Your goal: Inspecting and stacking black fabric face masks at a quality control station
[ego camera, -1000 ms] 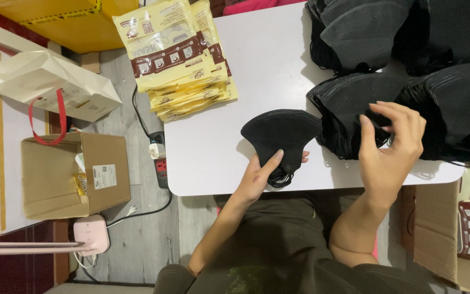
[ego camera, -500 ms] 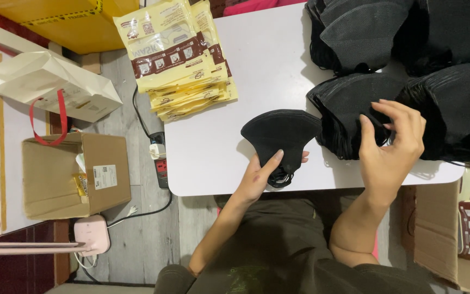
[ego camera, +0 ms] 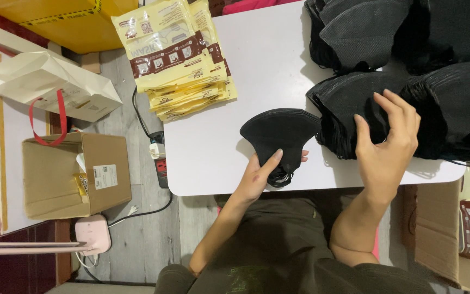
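Nothing moved — white table (ego camera: 278, 65), grey floor (ego camera: 137, 228)

Left hand (ego camera: 260, 177) grips black mask (ego camera: 278, 136) (folded); right hand (ego camera: 390, 142) on mask stack (ego camera: 344, 109).

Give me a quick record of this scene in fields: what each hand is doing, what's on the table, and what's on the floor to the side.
left hand: left hand holds a single black face mask flat on the white table
right hand: right hand rests on a stack of black masks, fingers spread
table, far side: pile of yellow packets; more black mask stacks
floor, side: open cardboard box, power strip, cream paper bag with red handles
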